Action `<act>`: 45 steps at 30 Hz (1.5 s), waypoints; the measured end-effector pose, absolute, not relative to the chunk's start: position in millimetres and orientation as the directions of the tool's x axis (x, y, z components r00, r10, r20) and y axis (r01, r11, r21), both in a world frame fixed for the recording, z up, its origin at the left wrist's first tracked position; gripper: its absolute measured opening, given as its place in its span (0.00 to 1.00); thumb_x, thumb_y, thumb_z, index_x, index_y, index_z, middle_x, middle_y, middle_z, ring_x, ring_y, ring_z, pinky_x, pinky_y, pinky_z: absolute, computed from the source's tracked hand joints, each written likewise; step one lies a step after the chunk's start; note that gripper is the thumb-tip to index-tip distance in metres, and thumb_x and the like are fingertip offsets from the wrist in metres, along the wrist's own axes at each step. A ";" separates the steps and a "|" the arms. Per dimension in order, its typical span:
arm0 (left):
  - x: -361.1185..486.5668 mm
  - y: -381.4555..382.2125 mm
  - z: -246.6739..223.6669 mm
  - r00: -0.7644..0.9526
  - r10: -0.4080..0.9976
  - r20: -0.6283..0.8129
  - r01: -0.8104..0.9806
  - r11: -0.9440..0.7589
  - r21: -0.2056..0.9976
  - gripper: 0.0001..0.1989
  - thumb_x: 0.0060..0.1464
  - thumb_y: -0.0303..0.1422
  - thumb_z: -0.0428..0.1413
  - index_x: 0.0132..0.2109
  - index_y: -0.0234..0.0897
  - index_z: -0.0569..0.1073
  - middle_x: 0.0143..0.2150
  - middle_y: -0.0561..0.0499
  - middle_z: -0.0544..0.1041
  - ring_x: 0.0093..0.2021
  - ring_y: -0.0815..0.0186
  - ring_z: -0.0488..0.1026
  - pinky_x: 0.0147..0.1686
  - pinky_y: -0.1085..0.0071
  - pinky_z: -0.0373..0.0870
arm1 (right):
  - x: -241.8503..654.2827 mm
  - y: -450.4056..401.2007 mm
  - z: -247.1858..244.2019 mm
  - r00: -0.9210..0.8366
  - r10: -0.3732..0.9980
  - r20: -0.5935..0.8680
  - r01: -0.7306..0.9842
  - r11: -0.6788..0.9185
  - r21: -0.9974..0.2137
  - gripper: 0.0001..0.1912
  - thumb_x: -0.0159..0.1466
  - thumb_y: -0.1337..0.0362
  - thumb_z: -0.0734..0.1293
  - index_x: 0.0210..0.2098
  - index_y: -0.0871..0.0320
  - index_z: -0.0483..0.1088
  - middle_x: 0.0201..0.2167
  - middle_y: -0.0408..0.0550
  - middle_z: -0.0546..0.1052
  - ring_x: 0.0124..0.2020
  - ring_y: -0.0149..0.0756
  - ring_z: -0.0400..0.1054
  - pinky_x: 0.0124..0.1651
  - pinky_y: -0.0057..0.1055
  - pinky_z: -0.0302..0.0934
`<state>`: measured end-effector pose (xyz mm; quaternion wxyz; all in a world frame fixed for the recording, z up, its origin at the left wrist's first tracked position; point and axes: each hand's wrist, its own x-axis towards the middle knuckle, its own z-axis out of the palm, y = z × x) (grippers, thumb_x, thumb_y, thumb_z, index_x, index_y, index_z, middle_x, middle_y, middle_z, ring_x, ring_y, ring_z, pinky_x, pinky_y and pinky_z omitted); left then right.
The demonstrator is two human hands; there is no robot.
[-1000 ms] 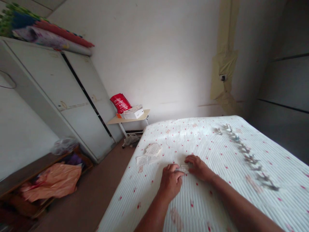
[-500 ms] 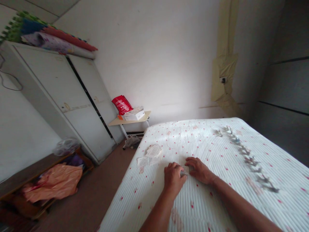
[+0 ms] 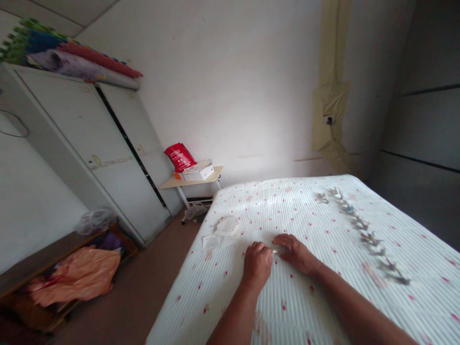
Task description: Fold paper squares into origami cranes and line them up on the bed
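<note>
Over the bed's middle, my left hand [image 3: 258,264] is closed, its fingers curled round a small folded piece of paper [image 3: 275,251]. Only a pale tip of that paper shows past the fingers. Just right of it, my right hand [image 3: 295,254] has its fingers stretched out and apart from the thumb, with nothing visible held between them. Farther left on the bed lie a stack of printed paper pieces [image 3: 227,225] and two loose printed slips [image 3: 211,242]. A row of small folded paper figures [image 3: 360,222] runs along the right side.
The bed [image 3: 287,306] has a white ribbed cover with red spots. Beyond its far left corner stands a small table [image 3: 201,182] with a red bag [image 3: 179,157] and a white box [image 3: 199,173]. A grey cabinet [image 3: 108,167] and a low wooden bench [image 3: 68,244] are at left.
The paper piece, which showed flat between both hands, is now mostly hidden in my left hand with only a tip showing. My right hand's fingers have come off it. The view has shifted slightly.
</note>
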<state>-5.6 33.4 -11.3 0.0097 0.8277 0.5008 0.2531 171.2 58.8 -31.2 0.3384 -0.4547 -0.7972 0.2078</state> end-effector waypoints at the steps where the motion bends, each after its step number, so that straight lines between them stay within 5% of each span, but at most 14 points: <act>1: -6.3 34.1 -12.1 0.353 0.837 0.417 0.813 -0.495 0.306 0.08 0.54 0.27 0.49 0.31 0.38 0.72 0.33 0.50 0.72 0.38 0.65 0.67 0.38 0.70 0.61 | 170.6 57.9 -29.9 -0.347 0.864 0.364 0.559 0.502 -0.659 0.18 0.52 0.73 0.64 0.43 0.56 0.71 0.47 0.51 0.72 0.51 0.41 0.63 0.55 0.42 0.55; 5: -9.0 36.8 -15.8 0.253 0.859 0.445 0.728 -0.472 0.497 0.11 0.56 0.27 0.45 0.29 0.36 0.70 0.30 0.52 0.71 0.35 0.68 0.67 0.35 0.73 0.61 | 165.9 51.9 -15.8 -0.325 0.872 0.367 0.445 0.483 -0.754 0.06 0.57 0.63 0.64 0.32 0.56 0.72 0.41 0.51 0.73 0.45 0.40 0.66 0.50 0.38 0.59; 9: -9.6 37.2 -18.7 0.177 0.896 0.407 0.671 -0.413 0.616 0.14 0.57 0.31 0.43 0.26 0.36 0.67 0.26 0.53 0.68 0.29 0.70 0.66 0.29 0.75 0.59 | 161.3 46.4 -3.2 -0.342 0.883 0.321 0.360 0.438 -0.824 0.11 0.60 0.59 0.60 0.27 0.58 0.69 0.30 0.46 0.72 0.34 0.34 0.67 0.39 0.30 0.62; 16: -8.1 35.1 -20.7 0.218 0.889 0.403 0.753 -0.416 0.510 0.06 0.49 0.28 0.51 0.26 0.36 0.68 0.28 0.53 0.69 0.34 0.68 0.66 0.36 0.73 0.60 | 159.8 45.4 -1.7 -0.343 0.898 0.274 0.576 0.432 -0.694 0.11 0.60 0.64 0.59 0.23 0.58 0.66 0.26 0.45 0.69 0.30 0.32 0.64 0.35 0.28 0.58; 24: -10.4 38.3 -21.9 0.241 0.904 0.353 0.725 -0.409 0.553 0.08 0.50 0.27 0.48 0.25 0.36 0.68 0.27 0.54 0.69 0.31 0.69 0.65 0.33 0.74 0.58 | 158.7 43.1 -2.7 -0.388 0.877 0.285 0.473 0.455 -0.754 0.08 0.60 0.64 0.59 0.28 0.58 0.68 0.28 0.45 0.70 0.31 0.31 0.65 0.35 0.26 0.58; 38: -10.4 40.2 -21.4 0.240 0.904 0.354 0.679 -0.417 0.604 0.10 0.52 0.29 0.48 0.25 0.35 0.69 0.26 0.54 0.70 0.31 0.70 0.65 0.32 0.76 0.57 | 156.0 43.8 -6.3 -0.351 0.910 0.220 0.588 0.397 -0.705 0.14 0.61 0.60 0.59 0.24 0.59 0.68 0.23 0.43 0.70 0.27 0.30 0.63 0.30 0.24 0.53; 45: -4.9 38.0 -18.2 0.195 0.924 0.330 0.859 -0.323 0.398 0.10 0.52 0.28 0.48 0.25 0.36 0.69 0.28 0.51 0.71 0.34 0.67 0.67 0.36 0.72 0.58 | 150.3 43.9 -4.6 -0.314 0.934 0.168 0.720 0.350 -0.599 0.09 0.58 0.65 0.60 0.25 0.58 0.69 0.26 0.44 0.72 0.28 0.31 0.64 0.32 0.25 0.52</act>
